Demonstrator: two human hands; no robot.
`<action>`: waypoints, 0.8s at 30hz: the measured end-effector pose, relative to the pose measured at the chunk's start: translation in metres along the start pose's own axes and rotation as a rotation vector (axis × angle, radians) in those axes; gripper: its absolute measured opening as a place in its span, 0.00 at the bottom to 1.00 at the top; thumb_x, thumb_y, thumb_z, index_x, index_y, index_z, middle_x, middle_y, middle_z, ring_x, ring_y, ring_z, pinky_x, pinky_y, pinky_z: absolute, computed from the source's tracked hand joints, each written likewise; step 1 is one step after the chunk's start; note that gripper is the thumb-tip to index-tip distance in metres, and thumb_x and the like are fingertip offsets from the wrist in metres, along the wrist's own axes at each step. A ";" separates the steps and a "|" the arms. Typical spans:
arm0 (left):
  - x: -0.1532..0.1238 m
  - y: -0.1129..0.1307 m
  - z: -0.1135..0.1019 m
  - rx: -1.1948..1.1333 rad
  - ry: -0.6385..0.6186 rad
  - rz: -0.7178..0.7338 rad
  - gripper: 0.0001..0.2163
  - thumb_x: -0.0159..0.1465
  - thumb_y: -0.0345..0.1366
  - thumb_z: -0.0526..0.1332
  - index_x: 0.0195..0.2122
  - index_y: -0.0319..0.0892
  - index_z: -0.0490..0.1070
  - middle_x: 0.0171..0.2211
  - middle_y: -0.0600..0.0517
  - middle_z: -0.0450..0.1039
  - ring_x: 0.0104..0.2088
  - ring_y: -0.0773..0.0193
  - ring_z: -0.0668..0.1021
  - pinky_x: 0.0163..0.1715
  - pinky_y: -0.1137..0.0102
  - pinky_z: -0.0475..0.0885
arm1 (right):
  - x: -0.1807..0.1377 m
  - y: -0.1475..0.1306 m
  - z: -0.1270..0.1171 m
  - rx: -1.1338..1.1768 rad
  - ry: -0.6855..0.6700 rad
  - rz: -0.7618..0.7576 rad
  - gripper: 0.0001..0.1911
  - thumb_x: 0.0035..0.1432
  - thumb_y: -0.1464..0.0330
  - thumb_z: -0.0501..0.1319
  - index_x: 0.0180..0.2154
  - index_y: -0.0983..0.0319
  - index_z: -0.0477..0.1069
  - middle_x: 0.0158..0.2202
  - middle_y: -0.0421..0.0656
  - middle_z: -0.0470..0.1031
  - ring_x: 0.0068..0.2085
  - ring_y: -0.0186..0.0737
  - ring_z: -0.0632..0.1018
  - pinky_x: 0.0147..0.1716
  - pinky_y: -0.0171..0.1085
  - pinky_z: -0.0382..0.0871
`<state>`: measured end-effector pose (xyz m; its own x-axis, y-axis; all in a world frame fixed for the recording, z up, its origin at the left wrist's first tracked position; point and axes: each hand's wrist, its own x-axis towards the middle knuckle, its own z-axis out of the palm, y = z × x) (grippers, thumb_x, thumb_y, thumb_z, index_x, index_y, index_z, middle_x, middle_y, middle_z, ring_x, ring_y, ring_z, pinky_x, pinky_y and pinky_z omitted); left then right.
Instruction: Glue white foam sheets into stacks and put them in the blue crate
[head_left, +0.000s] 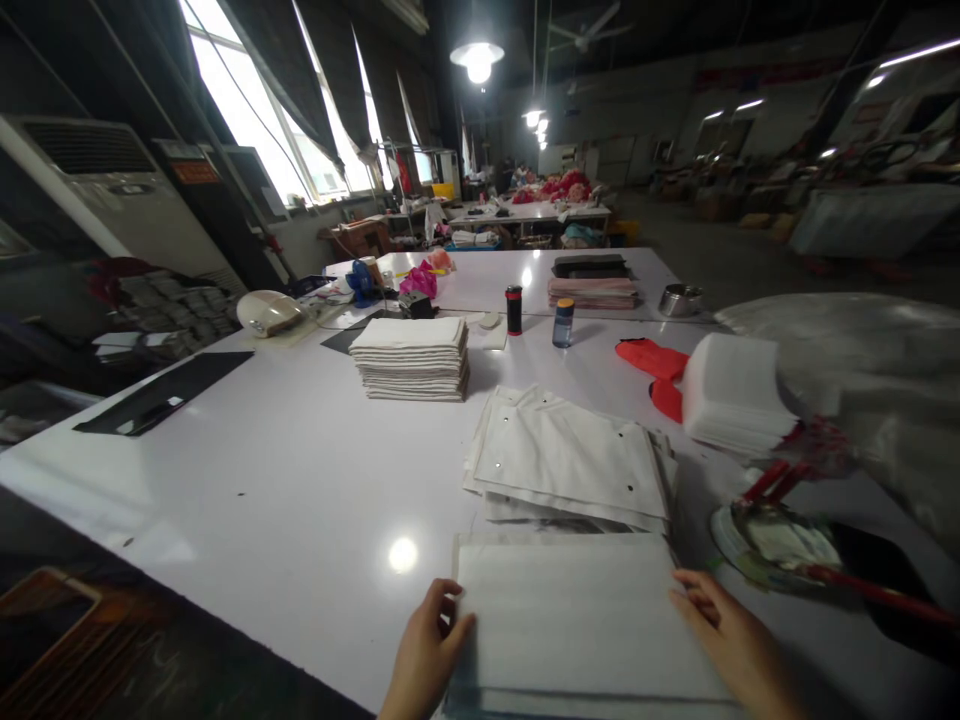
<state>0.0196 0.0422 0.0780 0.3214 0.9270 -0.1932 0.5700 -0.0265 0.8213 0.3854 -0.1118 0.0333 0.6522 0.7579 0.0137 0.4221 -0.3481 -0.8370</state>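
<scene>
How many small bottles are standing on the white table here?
2: a red and black bottle and a blue bottle with an orange cap, side by side beyond the folded cloth stack. Far clutter may hide others.

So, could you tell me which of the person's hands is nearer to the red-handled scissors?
Right. The right hand lies just below and left of the scissors; the left hand sits across the white cloth, far off.

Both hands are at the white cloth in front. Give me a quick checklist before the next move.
1. Left hand on the cloth's left edge: ok.
2. Right hand on its right edge: ok.
3. Cloth flat on the table: ok.
4. Cloth apart from the loose pile behind: cannot tell, edges meet.
5. Red-handled tool clear of right hand: ok.
6. Grip closed on fabric: cannot tell.
</scene>
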 end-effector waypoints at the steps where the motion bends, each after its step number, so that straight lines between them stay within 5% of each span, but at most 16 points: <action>1: 0.000 0.000 0.000 0.000 0.001 -0.001 0.11 0.56 0.40 0.57 0.40 0.45 0.63 0.28 0.55 0.70 0.26 0.63 0.72 0.29 0.70 0.66 | 0.001 0.002 0.001 0.003 0.002 0.007 0.24 0.47 0.47 0.59 0.40 0.56 0.70 0.30 0.41 0.75 0.32 0.44 0.77 0.32 0.38 0.72; 17: -0.001 0.003 -0.002 0.068 -0.039 0.007 0.10 0.58 0.39 0.57 0.41 0.45 0.63 0.29 0.56 0.69 0.26 0.64 0.72 0.29 0.71 0.65 | 0.001 0.000 0.002 -0.050 -0.029 -0.010 0.24 0.49 0.47 0.57 0.41 0.57 0.69 0.30 0.41 0.75 0.31 0.44 0.76 0.31 0.39 0.70; 20: -0.004 0.007 -0.004 0.233 -0.054 0.037 0.10 0.60 0.38 0.55 0.43 0.45 0.63 0.31 0.54 0.71 0.28 0.62 0.73 0.31 0.69 0.65 | 0.000 0.000 0.004 -0.052 -0.022 -0.023 0.24 0.50 0.48 0.56 0.41 0.58 0.69 0.29 0.41 0.74 0.31 0.44 0.76 0.31 0.39 0.70; 24: -0.007 0.018 -0.002 0.607 0.067 0.257 0.14 0.59 0.32 0.55 0.46 0.44 0.67 0.43 0.46 0.69 0.43 0.54 0.71 0.43 0.61 0.64 | -0.001 -0.003 0.005 -0.076 -0.021 -0.057 0.23 0.52 0.49 0.55 0.41 0.59 0.68 0.28 0.40 0.73 0.29 0.42 0.75 0.31 0.39 0.69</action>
<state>0.0266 0.0362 0.0949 0.4673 0.8839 0.0181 0.8128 -0.4376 0.3845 0.3810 -0.1089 0.0330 0.6128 0.7888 0.0483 0.5055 -0.3443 -0.7911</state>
